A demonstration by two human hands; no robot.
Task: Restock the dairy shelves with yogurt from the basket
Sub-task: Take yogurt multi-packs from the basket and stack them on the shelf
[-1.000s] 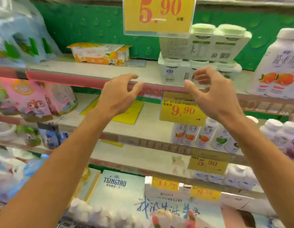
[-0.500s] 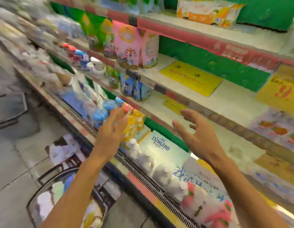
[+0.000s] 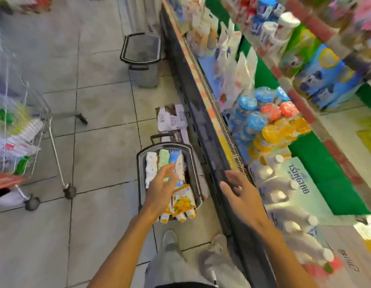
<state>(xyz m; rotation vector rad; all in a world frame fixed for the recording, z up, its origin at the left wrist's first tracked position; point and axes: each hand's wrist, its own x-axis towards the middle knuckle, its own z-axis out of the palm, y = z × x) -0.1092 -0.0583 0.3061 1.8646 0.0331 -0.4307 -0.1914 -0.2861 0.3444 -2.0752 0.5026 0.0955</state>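
A: Where is the yogurt?

B: Look down. The basket (image 3: pixel 142 163) stands on the tiled floor (image 3: pixel 101 104), tight against the foot of the shelves (image 3: pixel 203 113). In it lie a white pack (image 3: pixel 150 169), a green pack (image 3: pixel 164 157) and orange packs (image 3: pixel 183 201).

A: And your hands?

B: Your left hand (image 3: pixel 160 191) hangs over the basket, fingers spread and loose, gripping nothing. Your right hand (image 3: pixel 241 193) is held apart from it, over the dark shelf edge, also loose and bare.

A: Anything else nearby?

B: A second basket (image 3: pixel 142 49) stands farther along the floor, and a trolley (image 3: pixel 24 129) is at your left.
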